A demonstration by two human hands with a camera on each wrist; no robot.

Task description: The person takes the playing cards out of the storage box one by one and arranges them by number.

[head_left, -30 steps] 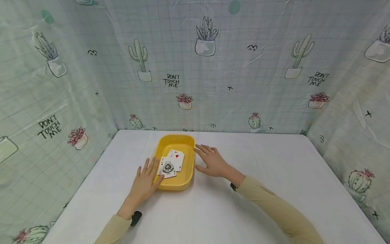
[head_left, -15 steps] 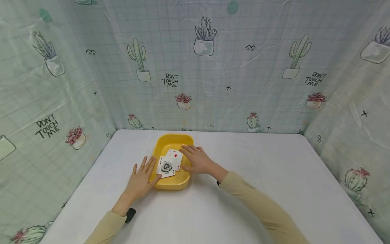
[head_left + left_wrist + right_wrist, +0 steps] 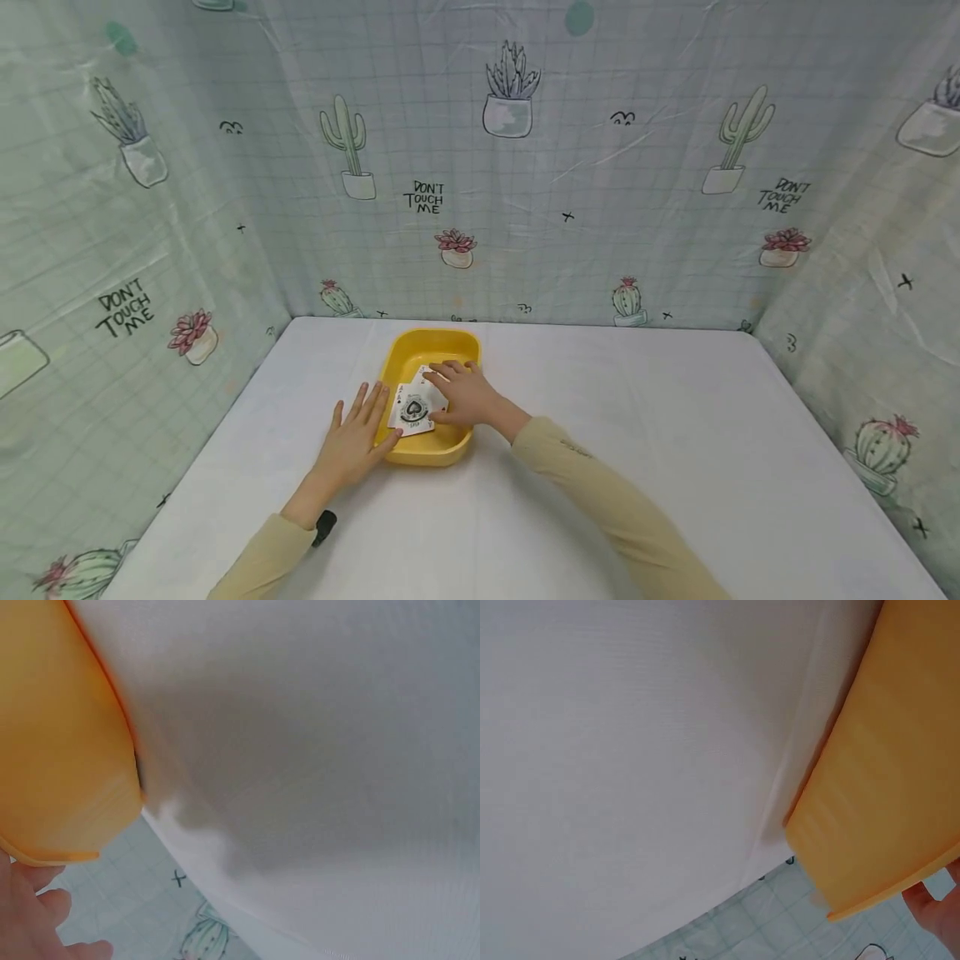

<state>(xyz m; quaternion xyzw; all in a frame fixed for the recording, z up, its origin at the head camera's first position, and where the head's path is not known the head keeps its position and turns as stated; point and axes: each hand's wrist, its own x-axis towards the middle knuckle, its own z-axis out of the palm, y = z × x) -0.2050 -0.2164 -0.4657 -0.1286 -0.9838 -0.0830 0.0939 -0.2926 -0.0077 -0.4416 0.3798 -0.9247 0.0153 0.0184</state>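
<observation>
A yellow tray (image 3: 427, 457) stands at the back left of the table, its outer wall also in both wrist views. Inside lie playing cards: an ace of spades (image 3: 412, 407) face up, overlapping a second card (image 3: 421, 377) that is mostly hidden by my right hand. My left hand (image 3: 351, 443) lies at the tray's left rim with fingers spread and straight, the thumb over the near-left edge. Across the right rim reaches my right hand (image 3: 467, 395), fingers loosely bent above the cards. Whether its fingertips touch a card cannot be told.
The white table (image 3: 615, 450) extends to the right and in front of the tray. A patterned cloth (image 3: 555, 167) with cactus drawings rises behind and along both sides. A black wrist strap (image 3: 324, 527) shows at my left wrist.
My right hand has moved left, from outside the tray's right rim to over the cards, and now covers most of the heart card. My left hand stays nearly in place.
</observation>
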